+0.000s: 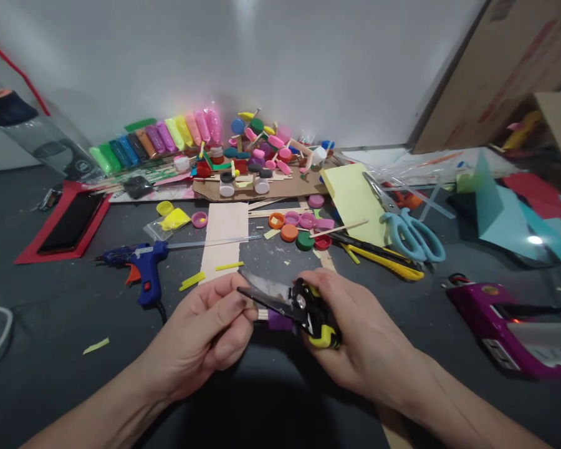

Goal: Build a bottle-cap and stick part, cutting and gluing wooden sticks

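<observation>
My right hand point(359, 330) is wrapped round the black and yellow handles of a pair of cutters point(303, 305), whose blades are parted and point left. The blade tips reach the fingertips of my left hand point(215, 324), which are pinched together. Whatever lies between those fingers is too small and hidden to name. Just behind the blades a purple piece point(279, 320) and some pale sticks show in part. Yellow strips point(192, 280) lie beyond my left hand, beside a pale wooden strip point(222, 240).
A blue glue gun point(152, 265) lies left, near a phone point(70, 223). Bottle caps point(288, 233), a yellow cutter knife point(383, 257) and blue-handled scissors point(414, 237) lie ahead and right. A purple power box point(481, 312) stands at the right. Small coloured models point(262, 149) stand at the back.
</observation>
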Demonstrator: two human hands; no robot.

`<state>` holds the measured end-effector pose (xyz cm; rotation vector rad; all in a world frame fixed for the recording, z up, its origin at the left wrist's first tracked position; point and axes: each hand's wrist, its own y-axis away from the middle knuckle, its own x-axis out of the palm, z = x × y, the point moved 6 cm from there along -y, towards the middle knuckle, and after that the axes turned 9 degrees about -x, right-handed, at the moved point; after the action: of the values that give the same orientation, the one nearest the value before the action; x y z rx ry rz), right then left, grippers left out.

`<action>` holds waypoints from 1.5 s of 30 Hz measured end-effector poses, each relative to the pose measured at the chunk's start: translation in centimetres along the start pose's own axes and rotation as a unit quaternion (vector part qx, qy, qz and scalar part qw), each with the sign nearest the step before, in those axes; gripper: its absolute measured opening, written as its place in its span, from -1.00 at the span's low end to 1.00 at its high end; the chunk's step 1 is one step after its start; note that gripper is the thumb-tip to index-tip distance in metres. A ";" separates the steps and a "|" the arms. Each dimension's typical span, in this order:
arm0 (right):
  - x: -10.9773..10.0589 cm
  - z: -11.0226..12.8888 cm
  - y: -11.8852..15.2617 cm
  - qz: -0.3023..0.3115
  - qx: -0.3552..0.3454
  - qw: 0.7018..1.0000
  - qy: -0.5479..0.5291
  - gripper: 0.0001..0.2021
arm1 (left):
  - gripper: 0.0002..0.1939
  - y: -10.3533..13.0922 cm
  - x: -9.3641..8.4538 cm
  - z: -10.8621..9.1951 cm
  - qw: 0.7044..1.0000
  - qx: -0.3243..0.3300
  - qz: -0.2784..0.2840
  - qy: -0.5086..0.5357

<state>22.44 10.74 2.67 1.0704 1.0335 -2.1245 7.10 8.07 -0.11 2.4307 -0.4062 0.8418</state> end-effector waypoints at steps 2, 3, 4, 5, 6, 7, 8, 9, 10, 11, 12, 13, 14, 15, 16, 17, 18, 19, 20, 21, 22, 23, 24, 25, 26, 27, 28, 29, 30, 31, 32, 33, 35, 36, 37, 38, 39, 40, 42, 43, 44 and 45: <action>0.1 0.0 -0.1 0.006 0.014 1.000 -0.015 -0.64 | -0.79 0.0 -0.2 -0.1 1.000 0.006 -0.013 0.009; 0.2 0.0 -0.1 0.011 0.016 1.000 -0.019 -0.63 | -0.80 0.0 -0.2 -0.2 1.000 0.009 -0.013 0.013; 0.2 0.1 -0.2 0.015 0.014 1.000 -0.020 -0.62 | -0.80 0.0 -0.2 -0.3 1.000 0.013 -0.008 0.015; 0.3 0.2 -0.2 0.017 0.011 1.000 -0.019 -0.62 | -0.79 0.0 -0.2 -0.3 1.000 0.017 0.000 0.016; 0.3 0.3 -0.3 0.021 0.008 1.000 -0.018 -0.62 | -0.78 -0.1 -0.2 -0.3 1.000 0.020 0.009 0.014; 0.3 0.3 -0.3 0.023 0.005 1.000 -0.015 -0.62 | -0.77 -0.1 -0.2 -0.3 0.999 0.024 0.018 0.011; 0.2 0.4 -0.3 0.025 0.002 1.000 -0.011 -0.63 | -0.77 -0.1 -0.2 -0.3 0.999 0.028 0.023 0.008; 0.2 0.4 -0.2 0.025 -0.002 1.000 -0.004 -0.64 | -0.77 -0.2 -0.2 -0.3 0.999 0.032 0.024 0.004; 0.2 0.4 -0.2 0.026 -0.006 1.000 0.003 -0.64 | -0.77 -0.2 -0.2 -0.3 0.999 0.035 0.025 0.001; 0.2 0.4 -0.2 0.025 -0.011 1.000 0.011 -0.64 | -0.78 -0.2 -0.2 -0.3 0.999 0.038 0.024 -0.003; 0.2 0.4 -0.1 0.024 -0.015 0.999 0.020 -0.64 | -0.77 -0.2 -0.2 -0.3 0.999 0.038 0.021 -0.008; 0.2 0.4 -0.1 0.022 -0.018 0.999 0.027 -0.64 | -0.77 -0.2 -0.2 -0.3 0.999 0.036 0.016 -0.011; 0.2 0.3 -0.1 0.019 -0.021 0.999 0.032 -0.64 | -0.77 -0.2 -0.2 -0.3 0.999 0.033 0.010 -0.014; 0.2 0.3 0.0 0.013 -0.020 0.999 0.033 -0.65 | -0.77 -0.2 -0.2 -0.3 0.999 0.031 0.004 -0.015; 0.1 0.2 0.0 0.007 -0.016 0.999 0.030 -0.66 | -0.78 -0.2 -0.3 -0.3 0.999 0.031 -0.003 -0.015; 0.1 0.1 0.0 0.002 -0.009 1.000 0.024 -0.67 | -0.80 -0.2 -0.3 -0.4 0.999 0.034 -0.011 -0.014; 0.0 -0.1 0.0 -0.001 0.001 1.000 0.016 -0.67 | -0.81 -0.2 -0.4 -0.5 0.999 0.038 -0.016 -0.012; 0.0 -0.1 -0.1 -0.004 0.009 1.000 0.008 -0.67 | -0.81 -0.2 -0.5 -0.6 0.999 0.043 -0.023 -0.011; 0.0 -0.2 -0.1 -0.005 0.017 1.000 0.002 -0.66 | -0.81 -0.2 -0.6 -0.6 0.998 0.047 -0.030 -0.009; 0.0 -0.1 -0.1 -0.002 0.021 1.000 -0.002 -0.65 | -0.80 -0.2 -0.7 -0.7 0.998 0.050 -0.036 -0.007; 0.0 -0.1 -0.2 0.002 0.022 1.000 -0.004 -0.64 | -0.79 -0.2 -0.7 -0.7 0.998 0.052 -0.039 -0.005; 0.1 0.0 -0.2 0.006 0.021 1.000 -0.005 -0.64 | -0.78 -0.2 -0.8 -0.8 0.998 0.054 -0.041 -0.004; 0.1 0.1 -0.2 0.011 0.019 1.000 -0.005 -0.64 | -0.76 -0.2 -0.8 -0.8 0.997 0.056 -0.043 -0.005; 0.2 0.2 -0.2 0.016 0.018 1.000 -0.004 -0.63 | -0.75 -0.2 -0.8 -0.8 0.997 0.057 -0.045 -0.007; 0.2 0.2 -0.2 0.020 0.016 1.000 -0.001 -0.63 | -0.74 -0.3 -0.8 -0.8 0.997 0.057 -0.047 -0.009; 0.2 0.3 -0.1 0.022 0.013 1.000 0.003 -0.63 | -0.73 -0.3 -0.8 -0.8 0.997 0.057 -0.048 -0.012; 0.2 0.3 -0.1 0.023 0.008 1.000 0.009 -0.62 | -0.72 -0.3 -0.8 -0.8 0.997 0.059 -0.048 -0.014; 0.2 0.3 -0.1 0.022 0.002 1.000 0.016 -0.62 | -0.71 -0.3 -0.8 -0.8 0.997 0.059 -0.047 -0.017; 0.2 0.4 -0.1 0.022 -0.005 0.999 0.025 -0.63 | -0.71 -0.3 -0.7 -0.8 0.997 0.061 -0.043 -0.020; 0.2 0.4 -0.1 0.020 -0.011 0.999 0.035 -0.64 | -0.71 -0.3 -0.7 -0.8 0.997 0.063 -0.039 -0.023; 0.2 0.4 -0.1 0.017 -0.017 0.999 0.043 -0.65 | -0.71 -0.2 -0.6 -0.7 0.997 0.065 -0.036 -0.027; 0.2 0.4 0.0 0.015 -0.020 0.998 0.050 -0.65 | -0.72 -0.2 -0.6 -0.7 0.997 0.065 -0.036 -0.030; 0.2 0.3 0.0 0.009 -0.019 0.998 0.055 -0.66 | -0.74 -0.1 -0.6 -0.7 0.996 0.069 -0.036 -0.033; 0.2 0.2 0.0 0.006 -0.013 0.999 0.050 -0.67 | -0.76 -0.1 -0.6 -0.7 0.996 0.071 -0.037 -0.032; 0.2 0.1 0.0 0.003 -0.006 0.999 0.043 -0.69 | -0.78 -0.1 -0.6 -0.7 0.996 0.072 -0.038 -0.030; 0.2 0.0 0.0 0.001 0.003 0.999 0.034 -0.69 | -0.79 -0.1 -0.7 -0.7 0.996 0.074 -0.036 -0.026; 0.1 -0.1 0.0 -0.002 0.008 1.000 0.028 -0.69 | -0.79 -0.1 -0.7 -0.6 0.996 0.074 -0.032 -0.023; 0.0 -0.2 0.0 -0.003 0.009 1.000 0.022 -0.68 | -0.80 -0.1 -0.7 -0.6 0.997 0.072 -0.028 -0.020; -0.1 -0.2 -0.1 -0.002 -0.001 1.000 0.018 -0.64 | -0.80 -0.1 -0.8 -0.5 0.998 0.061 -0.013 -0.016; -0.1 -0.1 -0.2 0.000 -0.008 1.000 0.018 -0.63 | -0.81 -0.2 -0.7 -0.4 0.998 0.055 -0.005 -0.014; -0.1 -0.1 -0.2 0.002 -0.015 1.000 0.017 -0.62 | -0.82 -0.2 -0.7 -0.3 0.999 0.047 0.003 -0.015; -0.2 -0.1 -0.2 0.006 -0.018 1.000 0.017 -0.62 | -0.82 -0.2 -0.7 -0.3 0.999 0.043 0.013 -0.017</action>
<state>22.40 10.95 2.85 1.0965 1.0753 -2.0767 6.54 8.43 -0.41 2.5265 -0.4223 0.8465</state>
